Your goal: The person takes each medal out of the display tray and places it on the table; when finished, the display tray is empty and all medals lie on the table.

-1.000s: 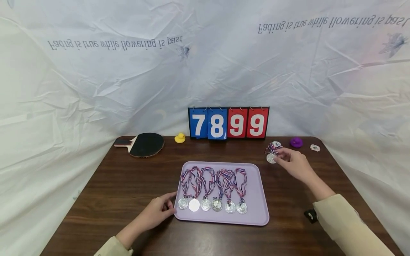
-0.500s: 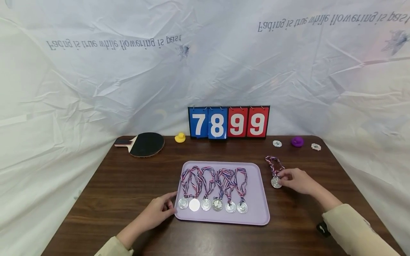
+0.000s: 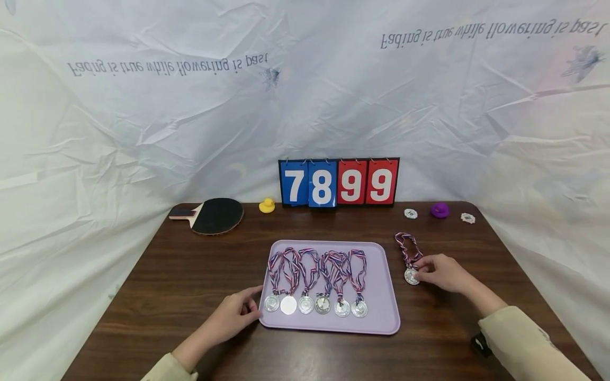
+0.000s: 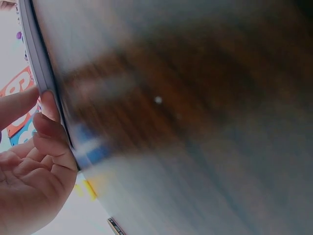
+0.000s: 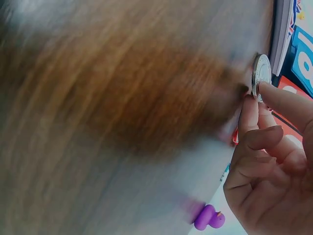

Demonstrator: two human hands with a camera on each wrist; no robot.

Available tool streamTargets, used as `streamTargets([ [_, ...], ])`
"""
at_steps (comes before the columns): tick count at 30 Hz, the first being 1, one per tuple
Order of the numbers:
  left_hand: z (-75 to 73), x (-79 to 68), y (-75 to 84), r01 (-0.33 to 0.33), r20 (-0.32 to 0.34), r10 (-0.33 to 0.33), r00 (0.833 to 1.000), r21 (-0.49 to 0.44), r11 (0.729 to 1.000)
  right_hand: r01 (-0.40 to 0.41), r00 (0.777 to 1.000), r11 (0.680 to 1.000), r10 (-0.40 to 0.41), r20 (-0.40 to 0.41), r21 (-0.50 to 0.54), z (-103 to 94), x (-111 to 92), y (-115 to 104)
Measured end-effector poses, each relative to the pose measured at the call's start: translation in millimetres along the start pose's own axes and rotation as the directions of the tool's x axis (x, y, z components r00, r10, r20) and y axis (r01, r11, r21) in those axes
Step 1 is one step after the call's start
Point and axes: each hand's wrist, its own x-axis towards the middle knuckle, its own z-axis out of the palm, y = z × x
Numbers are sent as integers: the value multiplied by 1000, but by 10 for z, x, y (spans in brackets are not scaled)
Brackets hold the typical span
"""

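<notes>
So the right hand [image 3: 440,272] has a silver medal [image 3: 411,275] pinched between thumb and fingertips, basically no gap beyond the thickness of the disc, with the other fingers curled in. That medal is just right of the lilac tray [image 3: 387,307], and its striped ribbon [image 3: 408,248] trails off toward the far side. Can't really tell if the disc is touching the brown table [image 3: 190,286] or slightly above it.

Left hand [image 3: 232,313] is over on the tray's left side, thumb and fingers bent around the rim and holding it there, nearly closed up. On the tray there's a row of six more silver medals [image 3: 306,304], discs toward the near side, ribbons running far, some of them overlapping.

Far edge, left to right: a black paddle [image 3: 218,217], a yellow duck [image 3: 267,205], a flip scoreboard [image 3: 339,182] reading 7 8 9 9, a pale chip [image 3: 411,213], a purple duck [image 3: 440,210], and another chip [image 3: 468,218] by the far right corner. Some small black thing [image 3: 480,344] sits right by the right sleeve [image 3: 519,338], mostly hidden.
</notes>
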Motion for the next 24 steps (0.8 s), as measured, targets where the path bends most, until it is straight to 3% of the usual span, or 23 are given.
streamTargets([
  [12,5,-25,-35,7,2,-7,1000,10,1000,-46,998,998,44,-41,-38,39,25,-17],
  [18,-13,-18,-40,-7,-6,7,1000,9,1000,-67,987,991,49,-150,-115,-22,-26,-119],
  [24,-26,5,-40,-33,11,33,999,-5,999,41,972,995,-61,-229,-91,171,-123,-445],
])
